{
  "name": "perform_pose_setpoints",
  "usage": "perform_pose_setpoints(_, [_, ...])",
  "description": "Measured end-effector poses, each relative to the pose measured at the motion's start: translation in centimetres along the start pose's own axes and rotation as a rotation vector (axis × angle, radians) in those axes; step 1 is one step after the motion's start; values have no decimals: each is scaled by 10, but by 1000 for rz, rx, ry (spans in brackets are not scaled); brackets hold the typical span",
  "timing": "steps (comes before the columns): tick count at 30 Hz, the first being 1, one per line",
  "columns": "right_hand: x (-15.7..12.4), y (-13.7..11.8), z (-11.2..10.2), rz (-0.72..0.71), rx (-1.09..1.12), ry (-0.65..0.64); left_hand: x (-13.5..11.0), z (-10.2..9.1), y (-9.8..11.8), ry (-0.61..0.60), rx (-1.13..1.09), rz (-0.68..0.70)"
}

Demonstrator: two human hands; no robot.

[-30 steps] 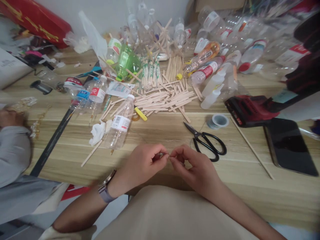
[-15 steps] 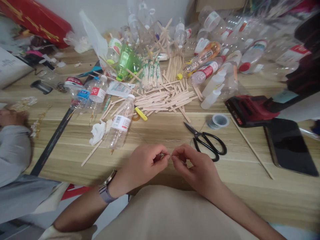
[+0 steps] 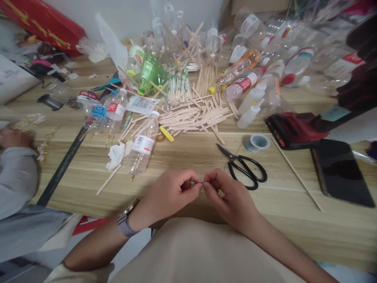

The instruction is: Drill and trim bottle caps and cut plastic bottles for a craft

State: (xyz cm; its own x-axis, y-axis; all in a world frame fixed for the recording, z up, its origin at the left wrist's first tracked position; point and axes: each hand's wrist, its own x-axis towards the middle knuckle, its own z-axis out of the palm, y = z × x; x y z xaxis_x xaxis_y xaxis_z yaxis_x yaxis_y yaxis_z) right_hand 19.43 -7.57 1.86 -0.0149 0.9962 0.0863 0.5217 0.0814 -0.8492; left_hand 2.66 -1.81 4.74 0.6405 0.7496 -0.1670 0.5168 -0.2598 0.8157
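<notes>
Wooden table [image 3: 294, 232], bottles [image 3: 249, 80] crowding far edge, wooden sticks [image 3: 188, 120] heaped before them. At near edge, left hand [image 3: 176, 188] and right hand [image 3: 228, 192] meet at fingertips, both pinched closed on thin piece [image 3: 193, 182], too small to identify. Barely any shift over past second, suggesting slow, delicate work. Scissors [image 3: 232, 158] just beside right hand.

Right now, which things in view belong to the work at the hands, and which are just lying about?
In the work:
left hand, pinching a thin piece too small to identify
right hand, fingertips pinched alongside
probably scissors and grey spool, close by

Apparently just lying about, untouched:
wooden sticks
white-labelled bottle
phone
red-and-black power tool
</notes>
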Motion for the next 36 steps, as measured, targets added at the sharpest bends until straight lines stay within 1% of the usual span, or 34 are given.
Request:
perform_pose_setpoints(8, [-2, 0, -1, -55, 11, -29, 1, 0, 0, 5, 132, 52])
perform_pose_setpoints(10, [-2, 0, -1, -82, -1, -29, 1, -1, 1, -6, 102, 32])
perform_pose_setpoints(15, [-1, 3, 0, -179, -28, -9, 4, -4, 4, -64, -95, -95])
perform_pose_setpoints(18, [-2, 4, 1, -181, -46, 8, 4, -5, 4, -82, -159, -128])
perform_pose_setpoints(23, [-3, 4, 1, -178, -37, -2, 2, -11, -3, -224, -306, -167])
perform_pose_setpoints(26, [-2, 5, 0, -180, -20, -26, 2, -15, -8, -274, -298, -150])
perform_pose_setpoints(28, [-2, 5, 0, -170, -14, -44, 3, -16, -10, -285, -276, -136])
perform_pose_setpoints(32, [-4, 6, -1, -145, -15, -67, 6, -16, -9, -287, -258, -129])
perform_pose_setpoints(36, [-4, 5, 0, -159, -25, -63, 7, -15, -6, -265, -228, -127])
